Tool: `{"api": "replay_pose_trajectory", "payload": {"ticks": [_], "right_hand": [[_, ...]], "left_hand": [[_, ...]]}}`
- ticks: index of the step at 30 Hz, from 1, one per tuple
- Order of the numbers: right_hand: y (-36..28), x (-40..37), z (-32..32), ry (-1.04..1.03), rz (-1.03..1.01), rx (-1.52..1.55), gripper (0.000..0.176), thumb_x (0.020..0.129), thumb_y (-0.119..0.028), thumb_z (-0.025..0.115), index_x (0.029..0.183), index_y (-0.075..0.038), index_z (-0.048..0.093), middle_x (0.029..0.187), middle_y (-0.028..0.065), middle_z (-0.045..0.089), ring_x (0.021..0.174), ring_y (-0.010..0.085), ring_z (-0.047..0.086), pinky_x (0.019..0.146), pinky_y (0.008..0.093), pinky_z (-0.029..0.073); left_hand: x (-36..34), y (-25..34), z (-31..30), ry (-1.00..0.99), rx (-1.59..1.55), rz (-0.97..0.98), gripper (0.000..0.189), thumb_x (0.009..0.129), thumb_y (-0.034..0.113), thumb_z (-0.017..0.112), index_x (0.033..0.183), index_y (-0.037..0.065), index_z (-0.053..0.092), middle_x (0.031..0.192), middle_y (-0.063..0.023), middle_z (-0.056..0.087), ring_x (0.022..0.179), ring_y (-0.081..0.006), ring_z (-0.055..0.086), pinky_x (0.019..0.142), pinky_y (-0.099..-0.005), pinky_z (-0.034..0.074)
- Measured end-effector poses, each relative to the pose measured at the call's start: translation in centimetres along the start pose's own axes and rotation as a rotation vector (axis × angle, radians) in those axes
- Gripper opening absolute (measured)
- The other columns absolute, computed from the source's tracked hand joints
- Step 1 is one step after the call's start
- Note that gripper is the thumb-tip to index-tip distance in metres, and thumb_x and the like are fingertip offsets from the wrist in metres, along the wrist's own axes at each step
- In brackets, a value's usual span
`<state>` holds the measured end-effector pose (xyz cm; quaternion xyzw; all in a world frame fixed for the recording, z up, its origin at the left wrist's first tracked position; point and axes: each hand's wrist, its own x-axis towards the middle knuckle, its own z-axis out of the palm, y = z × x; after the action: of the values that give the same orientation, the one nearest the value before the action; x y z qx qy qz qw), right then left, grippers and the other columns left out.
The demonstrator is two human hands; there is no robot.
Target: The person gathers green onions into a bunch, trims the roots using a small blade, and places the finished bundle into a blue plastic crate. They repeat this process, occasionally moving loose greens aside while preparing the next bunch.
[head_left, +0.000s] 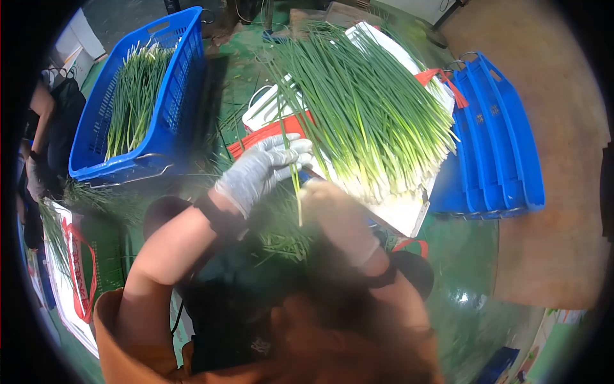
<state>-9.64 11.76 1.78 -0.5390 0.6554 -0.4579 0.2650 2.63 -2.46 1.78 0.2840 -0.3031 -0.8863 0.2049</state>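
Note:
My left hand (265,165), in a whitish glove, is closed around a few thin green onions (297,195), their pale ends hanging below its fingers. My right hand (336,217), also gloved, is smeared by motion beside those pale ends, so its fingers cannot be made out. Just beyond both hands, a big heap of green onions (374,115) lies with white roots toward me, on a white board (409,217). A bundle of red ties (272,133) rests by my left fingers.
At the left stands a blue crate (134,163) with green onions in it. Several stacked blue crates (495,147) are at the right. Loose green leaves (284,243) lie below my hands. Another person's arm (42,105) shows at the far left.

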Motion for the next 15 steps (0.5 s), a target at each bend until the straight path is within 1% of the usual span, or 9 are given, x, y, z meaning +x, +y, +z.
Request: {"api": "replay_pose_trajectory", "payload": {"ticks": [1,3,4,5,6,7,10,12,15], "right_hand": [[0.0,-1.1,0.5,-0.144,0.325,0.462,0.029,0.089,-0.032,0.061,0.087,-0.003,0.062,0.07,0.0112,0.06,0.057,0.0261,0.057,0.057,0.0329,0.046],[-0.2,-1.3,1.2,-0.192,0.383,0.355,0.032,0.089,-0.033,0.06,0.08,-0.002,0.061,0.071,0.0124,0.062,0.057,0.0274,0.058,0.055,0.0341,0.045],[0.5,-1.5,1.2,-0.185,0.391,0.352,0.032,0.089,-0.033,0.06,0.08,-0.002,0.061,0.071,0.0124,0.062,0.057,0.0274,0.058,0.055,0.0341,0.045],[1.2,-1.4,1.1,-0.164,0.129,0.053,0.031,0.088,-0.032,0.061,0.077,-0.003,0.061,0.07,0.0118,0.061,0.059,0.0275,0.058,0.055,0.0358,0.044],[1.6,-1.3,0.7,-0.146,-0.138,-0.247,0.03,0.086,-0.031,0.063,0.074,-0.004,0.06,0.069,0.0112,0.06,0.06,0.0277,0.058,0.055,0.0375,0.043],[1.9,-1.0,0.1,-0.149,-0.136,-0.254,0.03,0.086,-0.031,0.063,0.074,-0.004,0.06,0.069,0.0112,0.06,0.06,0.0277,0.058,0.055,0.0375,0.043],[1.3,1.3,-1.2,0.251,-0.162,-0.986,0.022,0.076,-0.03,0.068,0.067,-0.011,0.062,0.067,0.0073,0.053,0.068,0.027,0.054,0.063,0.0414,0.039],[4.0,1.8,-0.9,0.247,-0.213,-1.002,0.021,0.075,-0.029,0.069,0.066,-0.011,0.062,0.068,0.0073,0.053,0.068,0.0267,0.054,0.064,0.0414,0.039],[4.3,1.6,-0.1,0.221,-0.212,-0.915,0.018,0.072,-0.024,0.07,0.068,-0.007,0.063,0.068,0.0073,0.054,0.069,0.0268,0.055,0.064,0.0406,0.041]], "left_hand": [[-0.3,-0.4,0.0,-0.012,-0.037,0.014,0.035,0.092,-0.002,0.049,0.126,-0.005,0.044,0.12,-0.0167,0.058,0.109,-0.0254,0.06,0.094,-0.0316,0.052],[-0.4,-1.6,-0.1,0.009,-0.193,0.033,0.037,0.093,0.002,0.05,0.128,-0.005,0.043,0.121,-0.0172,0.057,0.108,-0.0249,0.061,0.093,-0.0321,0.052],[-0.9,-2.0,-0.2,-0.096,-0.209,-0.045,0.037,0.093,0.005,0.05,0.128,-0.004,0.044,0.12,-0.0172,0.058,0.107,-0.0247,0.061,0.092,-0.0327,0.052],[-1.5,-2.2,-0.3,-0.201,-0.225,-0.122,0.037,0.094,0.008,0.051,0.128,-0.003,0.044,0.119,-0.0171,0.059,0.106,-0.0245,0.062,0.091,-0.0332,0.053],[-1.9,-2.6,-0.8,-0.093,-0.049,-0.201,0.037,0.095,0.013,0.05,0.129,-0.001,0.046,0.115,-0.0152,0.062,0.102,-0.0238,0.063,0.086,-0.0333,0.055],[-2.4,-2.8,-0.7,-0.08,-0.004,-0.179,0.034,0.095,0.012,0.049,0.127,0.0,0.049,0.112,-0.0141,0.063,0.1,-0.0223,0.064,0.08,-0.0315,0.056],[-1.7,-2.1,-1.1,0.137,-0.021,-0.137,0.028,0.096,0.012,0.047,0.121,0.0,0.052,0.105,-0.0114,0.066,0.084,-0.0157,0.065,0.066,-0.0237,0.055],[-0.6,-1.9,-2.0,0.248,-0.005,-0.155,0.024,0.096,0.018,0.05,0.115,0.003,0.056,0.093,-0.0063,0.067,0.059,-0.0065,0.054,0.046,-0.0159,0.044],[-0.7,-2.3,-1.0,0.217,0.093,-0.229,0.024,0.095,0.023,0.055,0.11,0.005,0.058,0.09,-0.0034,0.065,0.052,-0.0031,0.046,0.04,-0.0135,0.036]]}}
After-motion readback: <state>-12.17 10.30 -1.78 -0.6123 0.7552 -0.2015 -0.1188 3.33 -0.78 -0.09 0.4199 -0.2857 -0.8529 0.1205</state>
